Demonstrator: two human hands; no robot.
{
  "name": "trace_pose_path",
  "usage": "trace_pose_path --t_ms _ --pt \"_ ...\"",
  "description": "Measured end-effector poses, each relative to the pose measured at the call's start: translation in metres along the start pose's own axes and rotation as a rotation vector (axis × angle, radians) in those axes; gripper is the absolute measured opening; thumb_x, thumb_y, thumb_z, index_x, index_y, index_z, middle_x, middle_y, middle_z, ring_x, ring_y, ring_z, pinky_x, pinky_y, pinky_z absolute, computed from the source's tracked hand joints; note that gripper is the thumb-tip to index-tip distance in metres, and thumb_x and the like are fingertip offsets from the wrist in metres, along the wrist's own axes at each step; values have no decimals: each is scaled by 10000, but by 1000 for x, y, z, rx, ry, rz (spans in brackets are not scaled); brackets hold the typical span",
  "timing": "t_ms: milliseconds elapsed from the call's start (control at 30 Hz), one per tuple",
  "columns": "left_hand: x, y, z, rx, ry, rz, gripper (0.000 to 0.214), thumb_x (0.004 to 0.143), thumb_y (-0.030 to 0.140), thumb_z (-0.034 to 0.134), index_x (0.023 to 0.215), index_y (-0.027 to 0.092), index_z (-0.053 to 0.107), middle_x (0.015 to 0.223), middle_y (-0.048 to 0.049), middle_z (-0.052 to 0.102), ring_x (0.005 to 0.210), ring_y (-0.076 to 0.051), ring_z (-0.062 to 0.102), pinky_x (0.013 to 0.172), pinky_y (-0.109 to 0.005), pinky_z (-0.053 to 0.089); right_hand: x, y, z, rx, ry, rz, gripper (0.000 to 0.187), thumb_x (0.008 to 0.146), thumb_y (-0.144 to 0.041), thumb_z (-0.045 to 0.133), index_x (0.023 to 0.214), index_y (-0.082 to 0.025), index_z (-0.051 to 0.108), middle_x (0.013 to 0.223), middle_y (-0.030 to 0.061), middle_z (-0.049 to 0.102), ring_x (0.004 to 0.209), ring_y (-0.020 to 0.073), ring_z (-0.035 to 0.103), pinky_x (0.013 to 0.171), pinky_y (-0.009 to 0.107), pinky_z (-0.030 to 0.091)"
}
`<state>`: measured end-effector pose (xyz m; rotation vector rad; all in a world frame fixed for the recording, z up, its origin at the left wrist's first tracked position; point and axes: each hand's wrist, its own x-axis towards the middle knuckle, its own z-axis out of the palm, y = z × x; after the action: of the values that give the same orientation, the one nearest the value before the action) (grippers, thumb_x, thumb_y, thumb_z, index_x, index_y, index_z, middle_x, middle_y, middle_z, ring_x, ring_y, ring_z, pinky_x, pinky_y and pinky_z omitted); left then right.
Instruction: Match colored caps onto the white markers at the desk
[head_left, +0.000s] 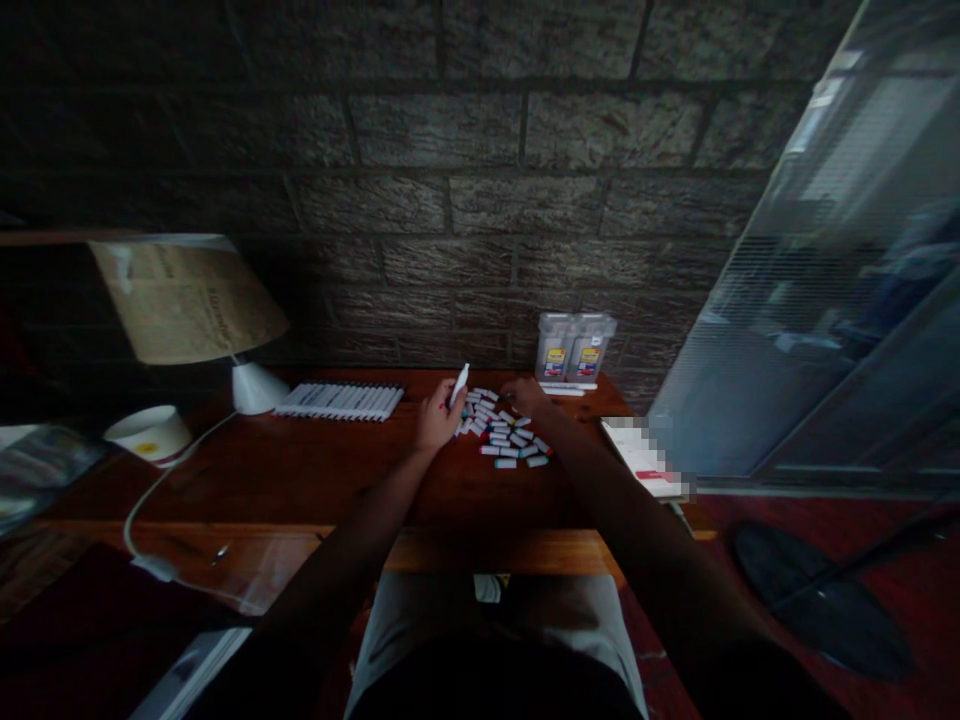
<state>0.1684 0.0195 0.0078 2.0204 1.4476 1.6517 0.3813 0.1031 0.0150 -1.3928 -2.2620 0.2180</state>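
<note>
A white marker [460,384] without a cap stands tilted in my left hand [436,415], its pale tip pointing up. Loose marker caps [508,452], white with coloured ends, lie scattered on the wooden table between and in front of my hands. My right hand [526,397] reaches over the far right side of these caps, fingers bent down; what its fingertips hold, if anything, is too dark and small to make out. To the left, a row of capped markers [341,400] lies side by side on the table.
Behind my right hand stands a clear plastic marker case [576,348], with white markers [562,390] lying before it. A lamp [199,300], its cord and a paper cup [148,436] are at the left. A white booklet [641,455] lies at the table's right edge. A brick wall rises behind.
</note>
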Motion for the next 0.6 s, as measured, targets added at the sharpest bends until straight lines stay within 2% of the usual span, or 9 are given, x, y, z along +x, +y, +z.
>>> trace_pose_path --t_ms 33,100,200,267,467,600 --pt "-1 0 0 0 -3 6 207 914 405 548 1002 231 621 788 -28 716 723 -183 677 706 -267 471 -5 -1 -1 31 22 9 132 869 -162 652 936 -215 752 947 56 751 876 212 694 837 311 532" --pt "-2 -2 1 -5 -18 18 214 900 407 574 1011 232 627 825 -35 733 738 -184 685 714 -266 480 -14 -3 -4 35 82 33 208 894 -150 585 976 -225 761 990 66 759 923 217 695 870 304 514" --pt "-3 -6 2 -2 -46 38 227 886 408 597 1028 234 633 870 -39 745 767 -181 692 734 -265 490 -29 -1 -8 106 275 78 263 911 -171 538 1080 -173 739 1118 120 724 1021 233 664 942 338 489" --pt "-4 -8 2 14 -52 47 233 880 403 607 1037 234 642 896 -42 749 789 -180 695 744 -264 492 -38 2 -11 159 369 92 266 909 -184 533 1084 -152 731 1113 140 710 1032 238 648 955 346 480" --pt "-3 -11 2 41 -32 62 240 882 377 605 1065 231 659 957 -56 752 843 -196 705 783 -286 505 -44 -1 -10 255 434 189 273 924 -228 494 1049 -123 713 1051 171 697 1005 254 644 941 362 475" --pt "-2 -11 3 38 -42 65 249 899 383 577 1082 229 649 1012 -73 749 899 -213 707 822 -300 509 -38 -7 -1 421 500 154 271 922 -299 505 1007 -134 702 1003 146 707 971 248 649 946 389 481"
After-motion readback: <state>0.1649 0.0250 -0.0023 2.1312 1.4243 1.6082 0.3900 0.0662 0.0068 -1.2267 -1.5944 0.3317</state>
